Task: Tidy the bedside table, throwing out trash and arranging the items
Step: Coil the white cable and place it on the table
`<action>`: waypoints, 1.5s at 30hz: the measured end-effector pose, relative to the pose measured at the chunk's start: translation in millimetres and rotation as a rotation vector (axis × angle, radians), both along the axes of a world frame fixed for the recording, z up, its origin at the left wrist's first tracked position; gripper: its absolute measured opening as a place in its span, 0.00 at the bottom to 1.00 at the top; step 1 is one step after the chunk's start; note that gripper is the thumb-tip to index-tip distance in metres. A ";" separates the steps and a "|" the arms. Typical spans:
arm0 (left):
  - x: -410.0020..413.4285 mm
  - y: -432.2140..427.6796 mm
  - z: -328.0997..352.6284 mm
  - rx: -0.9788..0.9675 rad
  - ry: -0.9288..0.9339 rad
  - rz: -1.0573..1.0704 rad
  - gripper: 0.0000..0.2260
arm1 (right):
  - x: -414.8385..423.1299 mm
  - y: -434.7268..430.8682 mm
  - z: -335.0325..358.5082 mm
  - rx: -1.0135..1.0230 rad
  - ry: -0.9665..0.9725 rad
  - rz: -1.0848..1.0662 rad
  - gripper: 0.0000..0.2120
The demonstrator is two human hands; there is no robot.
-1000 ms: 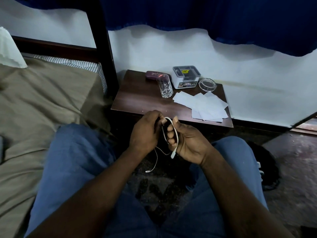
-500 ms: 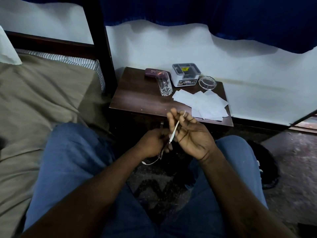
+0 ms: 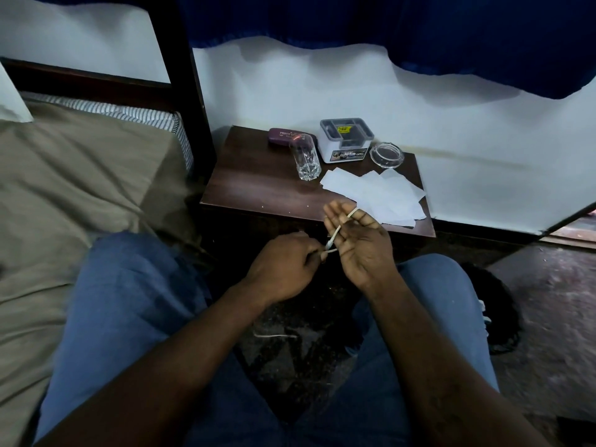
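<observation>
I sit on the bed with both hands in front of the dark wooden bedside table (image 3: 258,185). A thin white cable (image 3: 335,233) runs across my right hand (image 3: 358,243), looped over its straight, upturned fingers. My left hand (image 3: 283,262) pinches the cable just left of the right palm. A loose stretch of the cable (image 3: 274,335) hangs below, between my knees. On the table stand a drinking glass (image 3: 304,159), a maroon case (image 3: 283,137), a white box with a grey tray top (image 3: 346,140) and a glass ashtray (image 3: 386,153). Several white paper sheets (image 3: 371,195) lie spread at its right front.
The bed with an olive cover (image 3: 80,188) fills the left side, and its dark post (image 3: 190,101) stands against the table's left edge. A white wall runs behind the table under a blue curtain (image 3: 419,33). Something dark lies on the floor (image 3: 493,304) beside my right knee.
My right hand has opened from a curled hold to straight fingers raised toward the table edge. My left hand has dropped lower and draws the cable taut across the right fingers.
</observation>
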State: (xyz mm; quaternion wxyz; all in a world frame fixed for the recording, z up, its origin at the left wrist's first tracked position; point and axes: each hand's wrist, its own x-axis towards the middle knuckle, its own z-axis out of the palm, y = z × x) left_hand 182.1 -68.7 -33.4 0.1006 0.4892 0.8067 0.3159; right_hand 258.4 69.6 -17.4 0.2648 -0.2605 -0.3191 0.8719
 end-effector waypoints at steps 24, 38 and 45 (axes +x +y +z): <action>-40.9 -10.2 9.1 0.291 -0.163 0.007 0.05 | 15.7 -7.6 5.1 0.401 -0.519 0.672 0.17; 7.0 15.6 -10.1 0.150 -1.111 0.068 0.10 | 9.5 13.2 9.2 -0.279 0.121 0.309 0.12; 12.0 15.7 -14.4 0.111 -0.953 0.077 0.13 | 5.0 9.3 2.6 -0.147 0.079 0.143 0.09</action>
